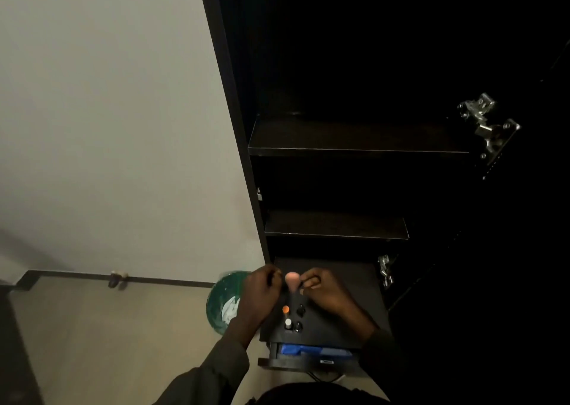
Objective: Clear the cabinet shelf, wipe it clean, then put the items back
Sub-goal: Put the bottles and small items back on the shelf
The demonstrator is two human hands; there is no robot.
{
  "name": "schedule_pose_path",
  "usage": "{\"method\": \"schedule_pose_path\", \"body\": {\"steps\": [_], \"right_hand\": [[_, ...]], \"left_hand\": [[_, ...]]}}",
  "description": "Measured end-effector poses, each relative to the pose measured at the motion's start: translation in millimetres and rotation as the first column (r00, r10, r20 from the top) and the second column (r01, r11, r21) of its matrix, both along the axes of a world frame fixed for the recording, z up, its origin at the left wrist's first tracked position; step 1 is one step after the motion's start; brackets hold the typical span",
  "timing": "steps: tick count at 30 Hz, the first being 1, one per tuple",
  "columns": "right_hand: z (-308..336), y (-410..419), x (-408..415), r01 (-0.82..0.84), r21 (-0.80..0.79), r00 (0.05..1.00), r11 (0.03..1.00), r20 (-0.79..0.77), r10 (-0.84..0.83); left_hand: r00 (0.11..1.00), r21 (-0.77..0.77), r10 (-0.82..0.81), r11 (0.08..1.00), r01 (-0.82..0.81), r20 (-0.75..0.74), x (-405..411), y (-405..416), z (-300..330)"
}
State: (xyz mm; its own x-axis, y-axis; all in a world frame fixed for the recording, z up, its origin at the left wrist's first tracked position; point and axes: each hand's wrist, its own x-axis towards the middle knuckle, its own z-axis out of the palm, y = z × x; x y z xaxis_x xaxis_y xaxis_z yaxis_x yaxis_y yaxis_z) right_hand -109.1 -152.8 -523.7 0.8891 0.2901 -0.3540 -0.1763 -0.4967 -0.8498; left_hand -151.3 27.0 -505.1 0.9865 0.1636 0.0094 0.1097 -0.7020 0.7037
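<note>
- Head view: a dark cabinet (354,65) stands open against a pale wall (108,111), its inside mostly lost in shadow.
- Two bare shelves show: an upper shelf (354,141) and a lower shelf (336,227) nearer below it.
- Nearest is a black top (364,290) where the items stand, over a drawer (308,357) that is pulled open, with something blue (314,349) inside.
- Left hand (262,284), fingers curled, sits at the top's far left edge; whether it grips anything, I cannot tell.
- Right hand (320,287), fingers curled too, lies just right of a pink sponge (291,279); a dark thin thing may be in its fingertips, but that is too dim to confirm.
- The sponge stands upright between the two hands.
- Near it stand four small bottles: an orange cap (286,309), a white cap (288,323), and two black caps (300,311) to their right.
- A green bucket (222,299) sits on the floor left of the cabinet, with white cloth (230,310) in it.
- Metal hinges (485,120) shine on the cabinet's right side.
</note>
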Motion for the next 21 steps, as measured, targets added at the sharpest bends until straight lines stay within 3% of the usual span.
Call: {"method": "schedule_pose_path", "body": {"steps": [7,11,18,21], "right_hand": [[-89.2,-6.2,6.4,-0.018,-0.139,0.996,0.990,-0.088,0.006],[-69.2,-1.2,-0.7,-0.026,-0.220,0.996,0.975,-0.092,0.006],[-72.0,4.9,-1.8,-0.061,-0.309,0.998,0.949,-0.030,0.055],[-73.6,6.1,6.0,-0.052,-0.328,0.998,0.943,0.019,0.062]], "left_hand": [[0.961,0.083,-0.096,0.989,0.122,-0.261,7.3,9.3,-33.7],[0.913,0.055,-0.144,0.982,0.178,-0.381,8.7,17.9,-47.8],[0.864,0.090,-0.270,0.937,0.337,-0.426,14.5,10.4,-58.7],[0.892,0.107,-0.244,0.946,0.305,-0.380,21.1,8.7,-61.0]]}}
